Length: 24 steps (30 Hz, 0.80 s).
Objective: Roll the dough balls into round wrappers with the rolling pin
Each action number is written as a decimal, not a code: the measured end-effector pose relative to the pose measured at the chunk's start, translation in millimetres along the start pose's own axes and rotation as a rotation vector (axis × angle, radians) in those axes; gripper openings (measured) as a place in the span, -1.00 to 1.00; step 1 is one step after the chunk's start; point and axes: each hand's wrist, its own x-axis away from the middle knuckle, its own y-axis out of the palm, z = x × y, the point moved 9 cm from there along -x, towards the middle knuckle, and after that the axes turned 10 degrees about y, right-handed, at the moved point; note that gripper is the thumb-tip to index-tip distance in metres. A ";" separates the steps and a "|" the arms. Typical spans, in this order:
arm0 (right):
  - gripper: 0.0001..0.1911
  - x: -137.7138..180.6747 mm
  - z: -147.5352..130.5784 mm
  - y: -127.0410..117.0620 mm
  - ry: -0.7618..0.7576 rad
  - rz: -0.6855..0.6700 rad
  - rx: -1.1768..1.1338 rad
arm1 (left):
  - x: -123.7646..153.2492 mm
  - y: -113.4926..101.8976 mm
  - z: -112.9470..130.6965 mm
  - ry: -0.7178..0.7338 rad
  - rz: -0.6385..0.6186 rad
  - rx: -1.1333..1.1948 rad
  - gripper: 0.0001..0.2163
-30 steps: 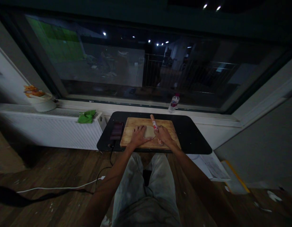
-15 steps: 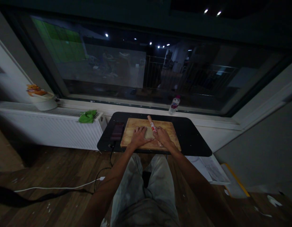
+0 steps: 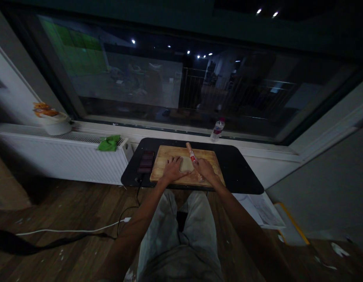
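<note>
A wooden cutting board (image 3: pixel 166 150) lies on a small black table (image 3: pixel 240 168) in front of me. On the board is a flat, pale sheet of dough (image 3: pixel 186 164). My left hand (image 3: pixel 172 169) rests with fingers spread at the dough's left and near edges. My right hand (image 3: pixel 205 169) is wrapped around a rolling pin (image 3: pixel 190 151) with a red and white label. The pin slants across the board along the right side of the dough, and its middle is hidden by my fingers.
A dark flat object (image 3: pixel 146 161), blurred out, lies left of the board. A water bottle (image 3: pixel 217 129) stands on the windowsill behind. Left of the table is a radiator (image 3: pixel 81 162) bearing a green cloth (image 3: pixel 109 143) and a white tub (image 3: pixel 56 124). Cables (image 3: pixel 75 234) run across the floor.
The rolling pin and my right hand have shifted slightly to the right, off the dough's right edge. My left hand stays nearly in place.
</note>
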 end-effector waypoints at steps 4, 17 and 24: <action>-0.56 0.3 2.0 -2.6 0.010 -0.011 0.023 | 0.0 1.1 -1.6 -0.001 -0.008 -0.009 -0.19; -0.49 -9.4 10.4 -2.1 0.029 -0.078 0.072 | 1.0 -4.9 1.4 -0.005 -0.019 0.027 -0.22; -0.45 -5.1 19.0 -3.6 0.047 -0.041 0.043 | 1.6 -6.4 3.2 0.001 -0.024 0.023 -0.23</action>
